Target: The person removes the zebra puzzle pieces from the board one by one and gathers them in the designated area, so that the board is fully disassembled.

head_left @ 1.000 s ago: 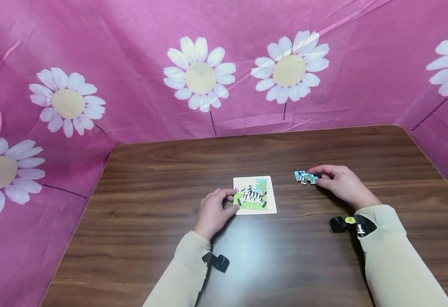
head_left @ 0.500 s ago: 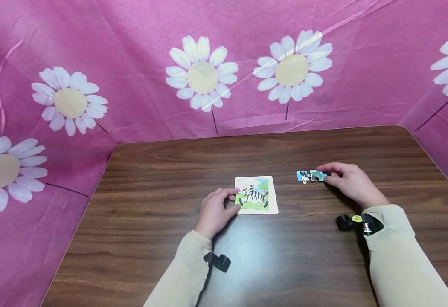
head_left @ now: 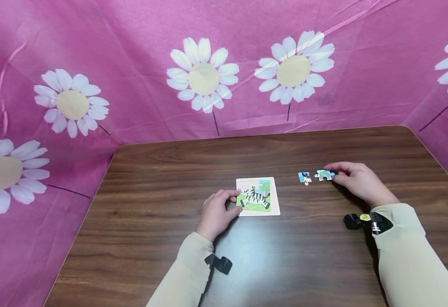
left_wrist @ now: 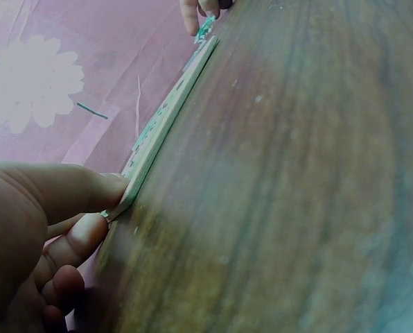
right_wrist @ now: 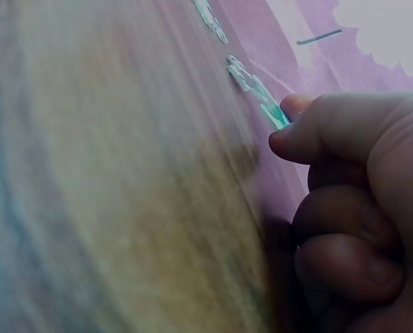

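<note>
On the table lies a square puzzle board (head_left: 275, 200) with a pale frame and a zebra picture partly filled in. My left hand (head_left: 218, 211) holds the board by its left edge, thumb near the front corner and fingers farther back. In the left wrist view the thumb (left_wrist: 82, 191) presses on the board's rim (left_wrist: 158, 142). To the right, my right hand (head_left: 358, 181) pinches a blue-green puzzle piece (head_left: 324, 175) between thumb and forefinger. A second puzzle piece (head_left: 304, 177), blue with black and white, lies just left of it, a small gap between them.
The brown wood-grain table (head_left: 162, 179) runs back to a pink cloth (head_left: 139, 106) printed with white daisies. Black wrist cameras sit at both cuffs, the left one (head_left: 222, 264) low over the table.
My right hand has moved right with its puzzle piece, which has come apart from the other piece. The second piece stays behind on the table. My left hand keeps its hold on the board.
</note>
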`<state>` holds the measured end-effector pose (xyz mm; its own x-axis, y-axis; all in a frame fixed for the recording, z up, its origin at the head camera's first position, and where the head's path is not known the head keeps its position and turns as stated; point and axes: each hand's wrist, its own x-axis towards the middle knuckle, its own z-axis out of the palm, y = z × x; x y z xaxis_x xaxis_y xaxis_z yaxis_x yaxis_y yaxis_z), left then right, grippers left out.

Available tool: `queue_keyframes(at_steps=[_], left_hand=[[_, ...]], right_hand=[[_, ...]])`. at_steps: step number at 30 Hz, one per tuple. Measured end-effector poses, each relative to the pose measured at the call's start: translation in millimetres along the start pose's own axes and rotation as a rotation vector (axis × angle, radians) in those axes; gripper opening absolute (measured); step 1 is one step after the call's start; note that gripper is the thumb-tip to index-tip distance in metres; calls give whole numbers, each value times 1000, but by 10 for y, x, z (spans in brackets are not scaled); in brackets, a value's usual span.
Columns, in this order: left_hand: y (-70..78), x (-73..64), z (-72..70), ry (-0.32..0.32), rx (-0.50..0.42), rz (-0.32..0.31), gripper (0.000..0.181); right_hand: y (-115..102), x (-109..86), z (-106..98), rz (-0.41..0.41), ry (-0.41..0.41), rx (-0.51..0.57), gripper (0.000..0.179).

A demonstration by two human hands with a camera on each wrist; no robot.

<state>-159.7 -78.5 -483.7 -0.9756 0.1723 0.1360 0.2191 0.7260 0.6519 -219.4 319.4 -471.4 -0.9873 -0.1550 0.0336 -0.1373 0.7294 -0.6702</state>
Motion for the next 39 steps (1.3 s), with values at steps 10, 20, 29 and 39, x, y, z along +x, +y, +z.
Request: queue_keyframes(at_steps=[10, 20, 29, 39], left_hand=[[7, -20, -17, 4, -2, 11, 36], [18, -22, -25, 11, -3, 31, 36], [20, -14, -11, 8, -6, 34, 36], [9, -20, -19, -9, -2, 27, 41]], right_hand=[[-26, 1, 7, 66, -3, 2, 35], [-71, -17, 21, 42, 5, -48, 32], [-139, -75, 61, 29, 87, 57, 27], [-442, -83, 311, -3, 51, 98, 26]])
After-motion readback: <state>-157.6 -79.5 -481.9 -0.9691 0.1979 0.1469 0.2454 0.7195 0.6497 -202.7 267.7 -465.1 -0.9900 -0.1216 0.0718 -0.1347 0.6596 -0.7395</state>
